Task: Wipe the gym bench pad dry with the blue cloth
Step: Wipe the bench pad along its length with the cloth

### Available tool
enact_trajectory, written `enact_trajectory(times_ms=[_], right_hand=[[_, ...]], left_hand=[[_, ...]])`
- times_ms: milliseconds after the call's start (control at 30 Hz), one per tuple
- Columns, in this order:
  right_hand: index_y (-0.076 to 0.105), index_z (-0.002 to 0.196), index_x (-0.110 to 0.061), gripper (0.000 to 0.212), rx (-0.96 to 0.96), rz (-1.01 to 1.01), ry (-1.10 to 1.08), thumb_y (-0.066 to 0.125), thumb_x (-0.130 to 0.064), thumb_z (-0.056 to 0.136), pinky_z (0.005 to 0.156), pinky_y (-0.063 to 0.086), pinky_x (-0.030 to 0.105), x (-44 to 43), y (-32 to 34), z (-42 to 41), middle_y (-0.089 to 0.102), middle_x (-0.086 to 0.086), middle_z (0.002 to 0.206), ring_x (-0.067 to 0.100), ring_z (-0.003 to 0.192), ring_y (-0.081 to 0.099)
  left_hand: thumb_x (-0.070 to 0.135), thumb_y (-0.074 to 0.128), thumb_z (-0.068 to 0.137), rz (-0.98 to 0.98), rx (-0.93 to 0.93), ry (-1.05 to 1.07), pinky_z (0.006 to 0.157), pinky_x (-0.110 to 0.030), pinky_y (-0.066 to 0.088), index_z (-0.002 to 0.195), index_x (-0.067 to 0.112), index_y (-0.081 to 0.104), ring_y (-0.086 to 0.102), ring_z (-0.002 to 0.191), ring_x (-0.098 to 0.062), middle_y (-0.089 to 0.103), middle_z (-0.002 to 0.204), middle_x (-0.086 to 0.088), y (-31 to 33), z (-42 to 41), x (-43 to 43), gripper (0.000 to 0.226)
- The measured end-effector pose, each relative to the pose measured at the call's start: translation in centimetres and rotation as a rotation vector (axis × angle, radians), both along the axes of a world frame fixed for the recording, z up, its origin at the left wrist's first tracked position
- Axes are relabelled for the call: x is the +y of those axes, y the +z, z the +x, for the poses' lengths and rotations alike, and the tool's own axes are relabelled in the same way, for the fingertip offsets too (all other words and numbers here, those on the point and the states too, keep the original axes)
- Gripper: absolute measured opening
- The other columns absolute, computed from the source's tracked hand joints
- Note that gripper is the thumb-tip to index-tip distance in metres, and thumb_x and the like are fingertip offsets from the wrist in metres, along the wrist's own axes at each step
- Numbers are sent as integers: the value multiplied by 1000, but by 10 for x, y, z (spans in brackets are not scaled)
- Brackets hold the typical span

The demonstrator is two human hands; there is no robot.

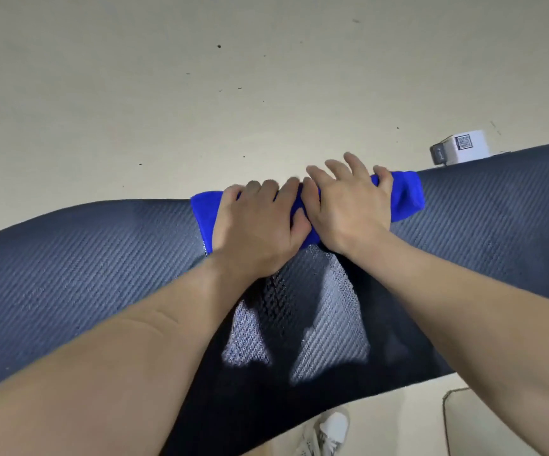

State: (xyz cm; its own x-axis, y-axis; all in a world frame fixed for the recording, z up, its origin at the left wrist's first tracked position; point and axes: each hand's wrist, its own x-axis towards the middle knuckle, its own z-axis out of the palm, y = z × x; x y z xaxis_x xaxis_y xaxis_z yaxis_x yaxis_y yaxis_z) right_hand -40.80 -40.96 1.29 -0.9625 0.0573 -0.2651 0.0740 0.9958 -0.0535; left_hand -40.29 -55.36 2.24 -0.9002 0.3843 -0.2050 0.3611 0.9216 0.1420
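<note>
1. Blue cloth [408, 195] lies bunched in a long strip across the far edge of the gym bench pad [69, 274], both ends sticking out past the hands
2. Left hand [256, 228] palm down on the left half of the cloth, fingers curled over its far edge, thumb tucked in toward the other hand; pressing more than gripping
3. Right hand [348, 209] palm down on the right half, fingers spread and reaching past the cloth's far edge toward the floor side, thumb touching the left hand
4. Hands sit side by side, touching at the middle of the cloth; both bare forearms run in from the bottom of the view
5. Pad is dark with a woven, carbon-fibre-like texture; bright glossy patches show on it between the forearms, just nearer than the cloth; can't tell if that's wetness or light reflection
6. Pale floor [200, 93] beyond the pad, a few dark specks on it
7. White box [464, 146] with a QR-type label on the floor at far right, just beyond the pad edge
8. White sneaker [329, 432] visible at the bottom, on the near side of the pad
</note>
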Motion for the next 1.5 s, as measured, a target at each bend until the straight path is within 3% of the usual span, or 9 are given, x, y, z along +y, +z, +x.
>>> enact_trajectory(times_ms=[100, 233, 300, 367, 433, 500, 900, 1167, 1500], right_hand=[[69, 92, -23, 52, -21, -26, -39, 21, -41, 97, 108, 19, 49, -4, 1, -9, 68, -3, 111, 21, 132, 41], [55, 127, -33, 46, -38, -45, -47, 20, -41, 99, 112, 10, 51, -5, 6, -5, 40, -1, 151, 22, 146, 19], [37, 143, -37, 47, -10, -61, -42, 18, -44, 100, 114, 6, 52, -6, 6, 7, 22, 0, 160, 25, 148, 8], [24, 148, -39, 49, 33, -74, -29, 17, -47, 100, 115, 4, 53, -8, 7, 25, 14, -1, 162, 26, 149, 4], [17, 149, -41, 50, 47, -85, -19, 19, -47, 100, 115, 4, 54, -10, 9, 47, 9, -1, 163, 26, 149, 1], [13, 150, -43, 52, 41, -97, -17, 22, -48, 99, 116, 3, 53, -11, 9, 69, 4, -1, 163, 25, 149, -2], [24, 147, -41, 57, -97, -65, 71, 25, -52, 91, 113, 18, 54, 12, 30, 227, 17, -1, 161, 26, 148, 14], [15, 153, -22, 79, -51, -112, -145, 6, -62, 85, 114, 15, 47, 23, 35, 183, 6, 9, 163, 26, 149, 2], [22, 151, -13, 72, 106, -17, -219, 24, -55, 93, 113, 15, 56, -63, 4, 115, 15, 18, 160, 33, 148, 11]], left_hand=[[46, 24, 91, -27, -94, 27, 65, -34, 29, 80, 22, 44, 45, 72, -24, 56, 74, 1, 1, -18, 0, 34], [44, 26, 91, 56, 0, 41, 65, -34, 29, 70, 21, 40, 49, 67, -25, 42, 59, 6, -2, -14, -2, 34], [42, 27, 90, 82, 77, 48, 73, -37, 34, 80, 21, 48, 56, 77, -27, 57, 73, 3, -5, -4, -3, 31], [41, 30, 89, 86, 111, 49, 93, -43, 36, 114, 20, 54, 56, 104, -26, 64, 111, -1, -8, 12, -5, 40], [41, 31, 90, 89, 119, 45, 110, -46, 25, 140, 18, 40, 42, 130, -25, 47, 142, -5, -8, 34, -9, 55], [40, 29, 91, 83, 93, 42, 115, -46, 17, 146, 17, 32, 27, 142, -25, 32, 153, -7, -8, 57, -12, 59], [38, 36, 89, 41, -80, 29, 113, -50, 25, 145, 17, 36, 27, 143, -25, 30, 155, -7, 12, 216, -9, 60], [41, 33, 92, 25, -34, 96, 113, -50, 23, 146, 22, 32, 27, 142, -21, 30, 155, -3, 6, 178, 4, 57], [43, 30, 93, 91, 11, 39, 118, -47, 8, 149, 26, 24, 15, 146, -17, 19, 159, 2, -4, 91, -69, 60]])
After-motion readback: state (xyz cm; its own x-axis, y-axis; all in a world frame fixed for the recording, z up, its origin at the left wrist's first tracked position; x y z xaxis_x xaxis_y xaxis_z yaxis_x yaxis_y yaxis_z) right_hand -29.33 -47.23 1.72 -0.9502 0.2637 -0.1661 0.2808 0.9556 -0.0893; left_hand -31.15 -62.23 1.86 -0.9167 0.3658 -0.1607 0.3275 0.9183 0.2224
